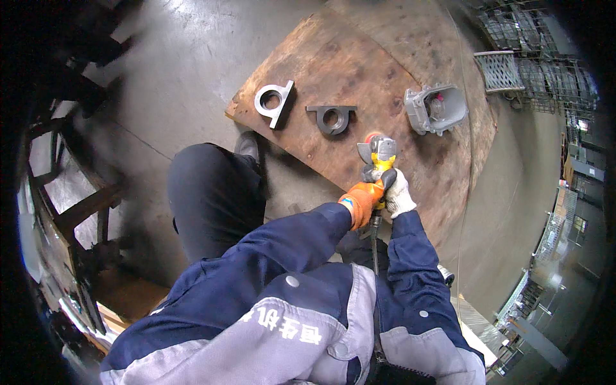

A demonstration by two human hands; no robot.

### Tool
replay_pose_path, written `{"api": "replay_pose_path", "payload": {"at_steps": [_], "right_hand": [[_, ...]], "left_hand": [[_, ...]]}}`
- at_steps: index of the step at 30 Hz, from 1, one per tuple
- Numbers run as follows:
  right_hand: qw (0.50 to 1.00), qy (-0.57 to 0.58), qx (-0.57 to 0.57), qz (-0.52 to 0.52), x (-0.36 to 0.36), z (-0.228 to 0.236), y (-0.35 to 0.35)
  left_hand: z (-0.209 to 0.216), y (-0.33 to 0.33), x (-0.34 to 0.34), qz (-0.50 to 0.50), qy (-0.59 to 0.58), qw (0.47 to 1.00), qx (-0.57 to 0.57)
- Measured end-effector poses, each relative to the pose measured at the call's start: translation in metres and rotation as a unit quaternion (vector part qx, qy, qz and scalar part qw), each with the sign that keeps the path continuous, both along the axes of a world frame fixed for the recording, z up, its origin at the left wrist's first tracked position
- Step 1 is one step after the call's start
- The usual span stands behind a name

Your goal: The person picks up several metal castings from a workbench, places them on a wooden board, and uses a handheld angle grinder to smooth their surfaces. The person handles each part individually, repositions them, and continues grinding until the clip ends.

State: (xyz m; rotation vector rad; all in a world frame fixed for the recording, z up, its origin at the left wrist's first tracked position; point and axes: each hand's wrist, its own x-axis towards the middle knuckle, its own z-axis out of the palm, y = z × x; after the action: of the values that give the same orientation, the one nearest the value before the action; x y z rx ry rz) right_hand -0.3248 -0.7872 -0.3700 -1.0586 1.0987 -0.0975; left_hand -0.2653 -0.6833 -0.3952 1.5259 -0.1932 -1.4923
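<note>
Grey concrete floor (192,58), wooden frames (70,218) left, wire cages (532,70) far right

Both hands grip a yellow angle grinder (378,157) over a round plywood board (410,45) lying on the concrete floor (173,58). Left hand (361,200) in orange glove, right hand (398,192) in white glove, both wrapped around the grinder body, cable trailing down between the forearms. On the board: light metal bearing bracket (274,102), darker bracket (332,118) just beside it, grey cast housing (436,109) further right. Wire crates (532,64) stacked upper right. Wooden frames (70,218) at left.
</note>
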Motion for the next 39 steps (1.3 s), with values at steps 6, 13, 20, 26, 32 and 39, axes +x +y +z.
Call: {"api": "replay_pose_path", "payload": {"at_steps": [6, 13, 20, 26, 32, 39], "right_hand": [[1.000, 0.015, 0.017, 0.012, 0.000, -0.033, -0.016], [0.993, -0.001, 0.031, 0.115, -0.022, -0.108, -0.021], [0.990, 0.046, -0.001, 0.130, -0.012, -0.108, -0.019], [0.982, 0.061, -0.038, 0.173, 0.020, -0.089, -0.011], [0.987, 0.027, 0.037, 0.156, 0.038, -0.077, 0.012], [0.991, 0.016, 0.076, 0.105, 0.034, -0.088, 0.005]], "left_hand": [[0.022, -0.013, 0.014, 0.128, 0.115, 0.983, 0.065], [0.002, 0.001, 0.001, 0.206, 0.103, 0.967, 0.112], [0.001, 0.002, 0.011, 0.247, 0.126, 0.956, 0.095], [0.007, -0.008, 0.025, 0.212, 0.092, 0.942, 0.242], [0.010, -0.003, 0.023, 0.305, 0.085, 0.912, 0.260], [0.009, -0.004, 0.019, 0.303, 0.100, 0.920, 0.227]]}}
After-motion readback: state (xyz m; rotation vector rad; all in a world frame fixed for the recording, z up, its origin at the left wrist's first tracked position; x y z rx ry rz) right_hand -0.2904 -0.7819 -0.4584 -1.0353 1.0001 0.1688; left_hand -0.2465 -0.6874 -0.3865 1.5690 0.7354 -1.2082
